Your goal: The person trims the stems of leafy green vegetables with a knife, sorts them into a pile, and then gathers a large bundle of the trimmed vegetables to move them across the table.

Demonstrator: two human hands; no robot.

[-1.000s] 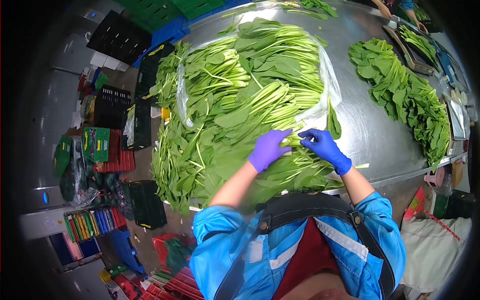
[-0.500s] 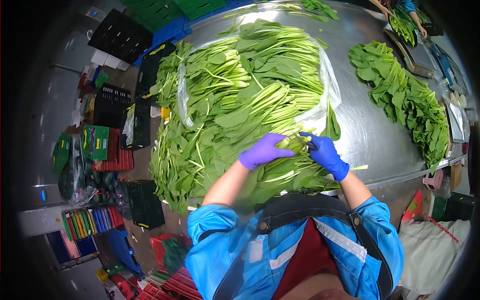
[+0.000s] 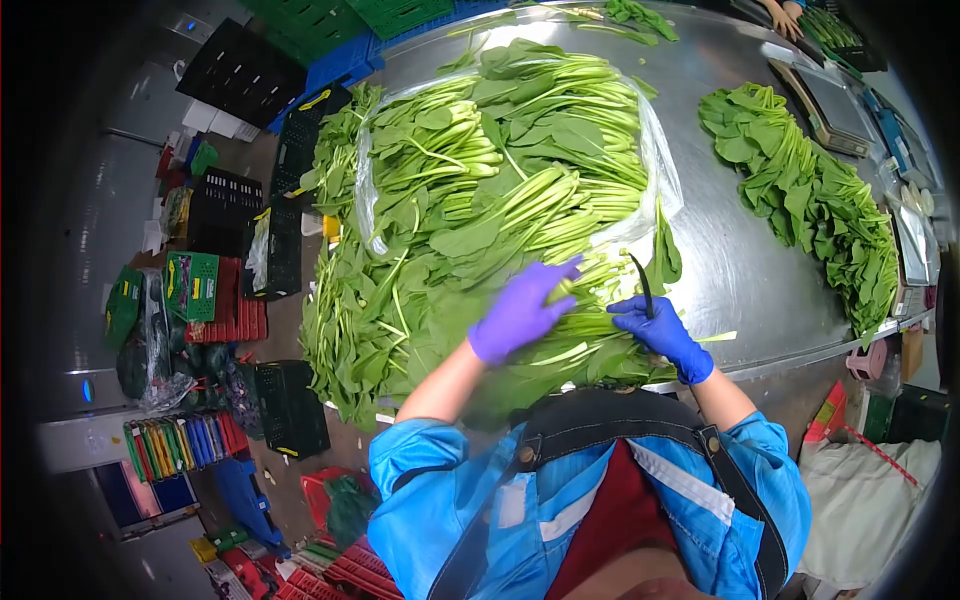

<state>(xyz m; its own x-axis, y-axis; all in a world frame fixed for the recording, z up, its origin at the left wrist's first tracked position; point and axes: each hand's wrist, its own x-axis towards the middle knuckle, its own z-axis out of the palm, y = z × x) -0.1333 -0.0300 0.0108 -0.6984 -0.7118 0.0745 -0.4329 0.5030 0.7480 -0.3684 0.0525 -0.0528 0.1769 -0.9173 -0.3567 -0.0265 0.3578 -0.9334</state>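
Observation:
My left hand (image 3: 522,312), in a purple glove, is over the near side of the heap and slightly blurred. Its fingers curl round pale stem ends of a bunch of leafy greens (image 3: 562,290), whose leaves are mostly hidden under the hand. To its right, my right hand (image 3: 662,335), in a blue glove, closes on a knife (image 3: 642,282) with a dark, slightly curved blade pointing up and away. Beyond both hands, more leafy greens (image 3: 560,120) lie in layers on a clear plastic sheet (image 3: 660,190), light stems mostly towards the right.
A steel table (image 3: 740,290) carries everything. A long row of greens (image 3: 800,190) lies on the right, beside scales (image 3: 825,105). Another person's hand (image 3: 782,18) shows at the top right. Dark crates (image 3: 290,405) stand along the left side.
My hands have moved apart: the left one back and to the left, the right one slightly down. The knife blade now points up, away from the stems. The other person's hands have shifted back.

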